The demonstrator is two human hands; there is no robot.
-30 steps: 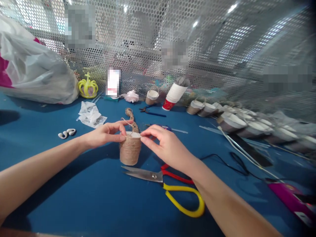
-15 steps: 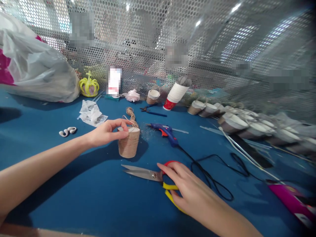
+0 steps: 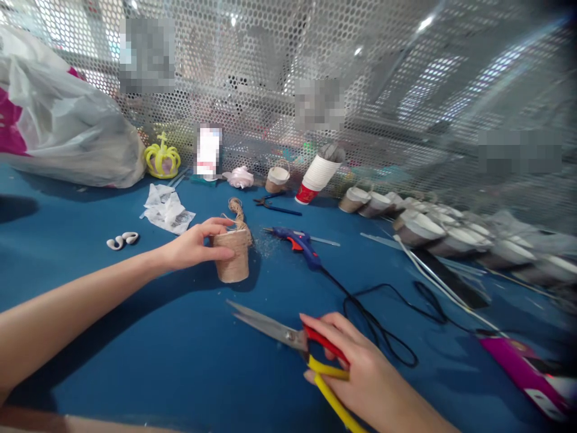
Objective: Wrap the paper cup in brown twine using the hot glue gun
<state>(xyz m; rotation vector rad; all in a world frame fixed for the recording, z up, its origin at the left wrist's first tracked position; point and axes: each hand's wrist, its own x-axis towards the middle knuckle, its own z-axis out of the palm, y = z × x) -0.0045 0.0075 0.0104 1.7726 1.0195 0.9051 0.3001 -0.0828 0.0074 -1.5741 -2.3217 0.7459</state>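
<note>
My left hand (image 3: 198, 243) grips a small paper cup (image 3: 233, 267) wrapped in brown twine, thumb on its near side and fingers over the rim. The cup is slightly tilted on the blue table. Behind it lies a twisted bundle of twine (image 3: 236, 208). In my right hand (image 3: 356, 367) is a pair of scissors (image 3: 274, 329) with red and yellow handles. Their blades point left, below the cup and apart from it. A blue glue gun (image 3: 300, 243) with an orange trigger rests right of the cup.
Blue-handled pliers (image 3: 282, 209) lie behind the glue gun. Stacked paper cups (image 3: 318, 177) lean at the mesh wall, with rows of wrapped cups (image 3: 419, 228) to the right. A black cord (image 3: 378, 328) loops towards a magenta box (image 3: 518, 370). Crumpled white plastic (image 3: 166, 207) sits left.
My right hand has lifted the scissors off the table and tilted their handles towards me. My left hand has shifted from pinching the rim to wrapping round the cup's side.
</note>
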